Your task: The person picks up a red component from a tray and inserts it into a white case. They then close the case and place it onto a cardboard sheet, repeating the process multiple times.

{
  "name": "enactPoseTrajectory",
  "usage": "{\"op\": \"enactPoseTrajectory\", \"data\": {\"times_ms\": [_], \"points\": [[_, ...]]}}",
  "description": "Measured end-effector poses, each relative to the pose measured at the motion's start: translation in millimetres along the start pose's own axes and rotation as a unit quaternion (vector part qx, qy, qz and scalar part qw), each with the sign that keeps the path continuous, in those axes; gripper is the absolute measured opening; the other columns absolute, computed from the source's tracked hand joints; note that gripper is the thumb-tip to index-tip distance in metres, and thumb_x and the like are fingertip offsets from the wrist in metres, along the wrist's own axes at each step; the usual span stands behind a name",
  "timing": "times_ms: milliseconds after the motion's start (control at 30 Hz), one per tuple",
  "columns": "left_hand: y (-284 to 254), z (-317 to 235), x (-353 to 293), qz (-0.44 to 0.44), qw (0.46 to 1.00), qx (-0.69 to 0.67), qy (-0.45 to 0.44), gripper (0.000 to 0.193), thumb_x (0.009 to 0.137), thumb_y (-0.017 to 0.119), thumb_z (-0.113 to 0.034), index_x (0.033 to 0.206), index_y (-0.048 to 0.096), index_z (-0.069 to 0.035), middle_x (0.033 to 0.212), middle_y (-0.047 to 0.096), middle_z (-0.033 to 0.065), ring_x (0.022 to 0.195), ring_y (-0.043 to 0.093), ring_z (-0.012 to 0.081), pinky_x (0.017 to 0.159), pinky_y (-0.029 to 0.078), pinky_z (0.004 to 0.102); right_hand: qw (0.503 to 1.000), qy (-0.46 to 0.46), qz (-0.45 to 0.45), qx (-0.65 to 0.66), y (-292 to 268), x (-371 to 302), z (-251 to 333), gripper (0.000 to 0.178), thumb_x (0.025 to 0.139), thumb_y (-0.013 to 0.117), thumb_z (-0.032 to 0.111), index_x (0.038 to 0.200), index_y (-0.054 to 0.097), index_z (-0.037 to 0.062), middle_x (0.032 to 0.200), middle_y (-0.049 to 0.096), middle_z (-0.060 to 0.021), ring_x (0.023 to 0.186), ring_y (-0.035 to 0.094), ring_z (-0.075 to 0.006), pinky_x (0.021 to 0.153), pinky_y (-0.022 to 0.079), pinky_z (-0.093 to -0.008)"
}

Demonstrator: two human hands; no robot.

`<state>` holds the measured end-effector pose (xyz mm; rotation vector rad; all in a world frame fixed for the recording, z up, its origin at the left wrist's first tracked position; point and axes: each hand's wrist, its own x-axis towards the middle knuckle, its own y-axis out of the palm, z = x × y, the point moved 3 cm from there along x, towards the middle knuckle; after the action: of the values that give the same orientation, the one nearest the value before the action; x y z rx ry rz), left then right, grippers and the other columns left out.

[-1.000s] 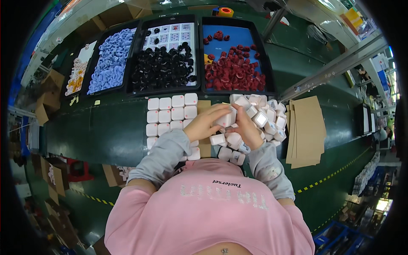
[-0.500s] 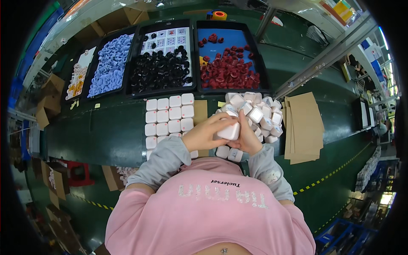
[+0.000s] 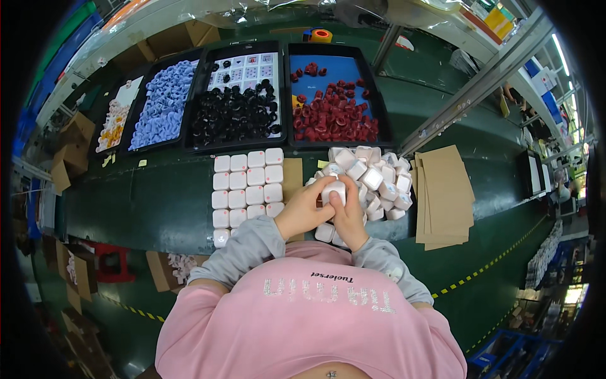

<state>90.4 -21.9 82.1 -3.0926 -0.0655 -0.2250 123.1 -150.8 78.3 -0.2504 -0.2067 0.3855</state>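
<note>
Between my two hands is a small white box with rounded corners (image 3: 333, 191). My left hand (image 3: 304, 207) is closed round its left side. My right hand (image 3: 351, 221) grips it from the right, thumb against the near side; its other fingers are partly hidden. Just beyond and to the right lies a loose heap of similar white boxes (image 3: 372, 178), tilted every way. Left of my hands, more white boxes (image 3: 255, 176) stand in neat rows, many with a small red dot at a corner. My left sleeve covers part of the nearest rows.
Along the back stand black trays holding dark red pieces (image 3: 334, 117), black pieces (image 3: 233, 110) and light blue pieces (image 3: 163, 104). Flat brown cardboard sheets (image 3: 445, 199) lie at the right. A metal post (image 3: 467, 88) rises beyond them. A tape roll (image 3: 320, 35) sits behind the trays.
Both hands have drawn closer together round the white box and moved slightly left. The right thumb now presses on the box's near side. The whole view has shifted a little.
</note>
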Motion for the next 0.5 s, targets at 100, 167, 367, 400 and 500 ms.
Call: {"op": "enactPoseTrajectory", "data": {"times_ms": [100,167,367,400,500], "points": [[-1.0,-10.8,-0.8,0.001,0.997,0.083,0.004,0.048,0.080,0.063,-0.017,0.124,0.049,-0.004,0.088,0.064,0.0185,0.074,0.065,0.0247,0.065,0.051,0.0345,0.999,-0.013,-0.017,-0.026,1.2,-1.6,3.0,0.040,0.095,0.052,0.022,0.125,0.044,-0.0016,0.118,0.052,-0.0207,0.109,0.052,-0.0327,0.095,0.040,-0.0365],[-1.0,-11.6,-2.7,0.035,0.991,0.115,-0.063,0.049,0.081,0.057,-0.011,0.128,0.046,-0.004,0.101,0.064,0.0168,0.085,0.065,0.0216,0.073,0.051,0.0322,0.999,-0.009,-0.010,-0.041,2.0,-3.4,3.9,0.039,0.095,0.052,0.023,0.125,0.044,-0.0012,0.116,0.053,-0.0208,0.107,0.053,-0.0332,0.093,0.041,-0.0366],[0.5,-13.4,-2.7,0.010,0.985,0.169,-0.033,0.043,0.080,0.057,-0.012,0.121,0.050,-0.003,0.085,0.065,0.0182,0.072,0.065,0.0265,0.065,0.050,0.0352,1.000,-0.002,-0.001,-0.029,3.5,-6.6,5.5,0.036,0.096,0.049,0.025,0.122,0.046,-0.0004,0.108,0.057,-0.0215,0.100,0.056,-0.0341,0.087,0.043,-0.0377],[1.1,-15.6,-2.2,0.010,0.985,0.169,-0.034,0.043,0.080,0.057,-0.012,0.121,0.050,-0.003,0.085,0.065,0.0182,0.072,0.065,0.0265,0.065,0.050,0.0352,0.999,-0.002,-0.008,-0.032,3.6,-7.6,2.3,0.036,0.097,0.048,0.025,0.122,0.046,-0.0002,0.108,0.057,-0.0215,0.099,0.057,-0.0346,0.086,0.044,-0.0383],[1.2,-11.9,-1.9,0.029,0.979,0.187,-0.079,0.040,0.080,0.056,-0.012,0.119,0.051,-0.003,0.090,0.065,0.0178,0.077,0.065,0.0259,0.068,0.051,0.0350,0.998,0.007,-0.026,-0.051,0.3,-9.6,1.2,0.035,0.098,0.045,0.028,0.121,0.047,0.0007,0.103,0.059,-0.0189,0.091,0.059,-0.0323,0.081,0.046,-0.0374]]}}
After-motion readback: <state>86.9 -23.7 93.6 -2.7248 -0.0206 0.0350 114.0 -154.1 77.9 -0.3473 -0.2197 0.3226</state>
